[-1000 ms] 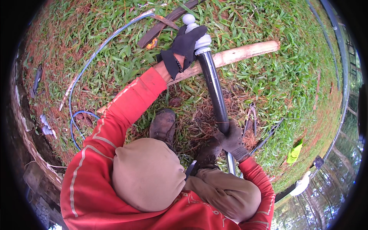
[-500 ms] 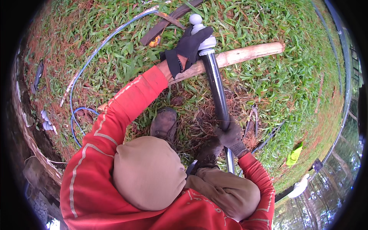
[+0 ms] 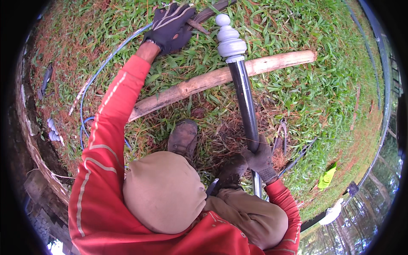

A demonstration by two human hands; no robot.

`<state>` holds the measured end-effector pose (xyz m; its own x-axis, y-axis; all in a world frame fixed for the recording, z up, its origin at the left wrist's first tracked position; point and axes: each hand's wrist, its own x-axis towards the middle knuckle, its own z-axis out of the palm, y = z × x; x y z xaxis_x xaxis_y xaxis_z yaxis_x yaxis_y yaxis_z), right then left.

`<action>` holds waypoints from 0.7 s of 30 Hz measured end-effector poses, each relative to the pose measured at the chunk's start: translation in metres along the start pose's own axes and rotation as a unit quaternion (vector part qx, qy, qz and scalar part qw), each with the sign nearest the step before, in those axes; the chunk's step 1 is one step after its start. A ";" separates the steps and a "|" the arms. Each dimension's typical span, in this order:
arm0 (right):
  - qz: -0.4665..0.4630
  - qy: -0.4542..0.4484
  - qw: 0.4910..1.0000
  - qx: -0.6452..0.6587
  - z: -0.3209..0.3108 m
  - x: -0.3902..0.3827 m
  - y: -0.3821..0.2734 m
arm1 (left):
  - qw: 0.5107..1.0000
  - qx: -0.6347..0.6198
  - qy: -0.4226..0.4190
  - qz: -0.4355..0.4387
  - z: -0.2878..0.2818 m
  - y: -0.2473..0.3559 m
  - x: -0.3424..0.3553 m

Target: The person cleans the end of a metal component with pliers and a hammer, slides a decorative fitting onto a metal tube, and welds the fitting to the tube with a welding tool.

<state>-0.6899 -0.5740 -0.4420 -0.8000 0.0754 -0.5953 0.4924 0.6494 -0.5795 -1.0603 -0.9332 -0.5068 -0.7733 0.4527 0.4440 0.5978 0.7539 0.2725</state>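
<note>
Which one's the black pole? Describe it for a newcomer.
Find the thick, pale wooden log slanting across the grass. A glossy black pole passes in front of it, down to the gloved right hand gripping it. Unlike the plain log, it carries a grey stacked, rounded finial topped with a ball.

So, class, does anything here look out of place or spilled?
The neon-yellow scrap on the grass at right looks odd: brightly coloured, it lies apart from the black pole in the right hand. No spill shows.
</note>
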 end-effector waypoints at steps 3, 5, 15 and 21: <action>-0.007 0.008 1.000 0.008 -0.004 -0.004 -0.002 | 0.975 0.092 -0.192 0.058 -0.007 -0.016 0.019; -0.012 0.004 1.000 0.006 -0.007 -0.005 -0.009 | 0.963 0.039 -0.259 0.065 -0.009 -0.039 0.018; 0.003 0.014 1.000 0.000 -0.010 -0.012 -0.013 | 0.981 -0.120 -0.140 -0.056 -0.044 0.103 -0.077; -0.021 0.020 0.999 0.014 -0.003 -0.006 -0.003 | 0.984 -0.141 -0.035 -0.101 -0.005 0.161 -0.102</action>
<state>-0.6874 -0.5740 -0.4347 -0.8327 0.0789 -0.5480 0.4670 0.6320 -0.6185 -0.8840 -0.8610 -0.5040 -0.8887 0.3463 0.3003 0.4584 0.6737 0.5796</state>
